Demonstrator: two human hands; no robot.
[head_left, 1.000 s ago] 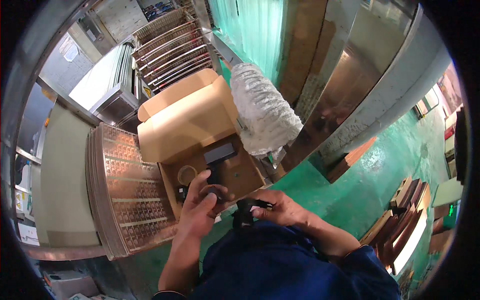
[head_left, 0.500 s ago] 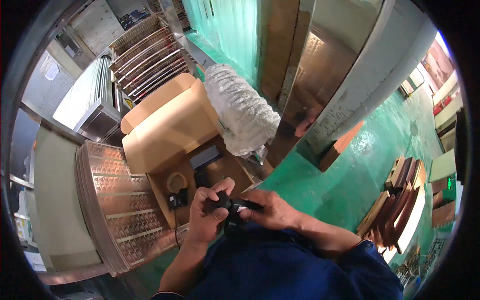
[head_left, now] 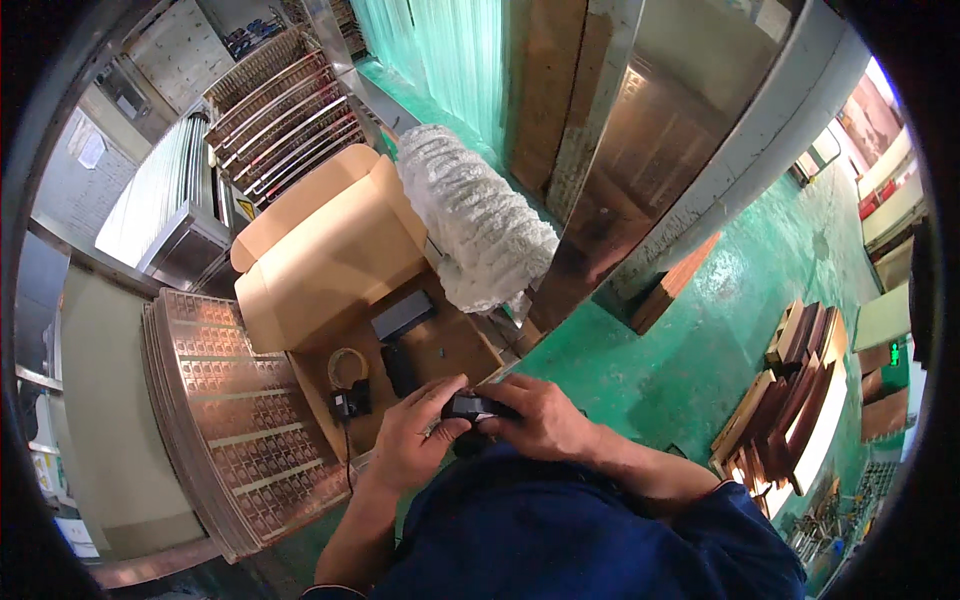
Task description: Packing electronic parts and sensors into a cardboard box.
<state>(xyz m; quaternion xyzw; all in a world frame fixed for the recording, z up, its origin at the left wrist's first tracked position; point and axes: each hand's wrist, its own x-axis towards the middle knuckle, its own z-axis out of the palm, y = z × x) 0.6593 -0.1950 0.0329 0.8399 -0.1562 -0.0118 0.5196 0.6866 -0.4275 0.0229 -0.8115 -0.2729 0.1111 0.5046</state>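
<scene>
A small black device (head_left: 478, 407) is held close to my body, between both hands. My left hand (head_left: 415, 432) grips its left side with thumb and fingers. On the other side, my right hand (head_left: 545, 420) closes round it, thumb near the middle. What kind of device it is cannot be made out, since the fingers cover much of it. Just beyond my hands lies an open cardboard box (head_left: 330, 260). In it are a dark grey flat block (head_left: 403, 316), a black long object (head_left: 399, 370), a coiled tan cable (head_left: 348, 366) and a black plug-like piece (head_left: 350, 403).
Stacked copper-coloured patterned panels (head_left: 235, 400) stand left of the box. A fluffy grey-white roll (head_left: 475, 215) leans behind it. A metal post (head_left: 740, 160) rises at right, above the green floor (head_left: 640, 390). Brown and cream boards (head_left: 790, 400) lie farther right.
The black device has turned in my hands and now lies flatter. My left fingers have come down from a raised pinch to its side. The view has shifted slightly.
</scene>
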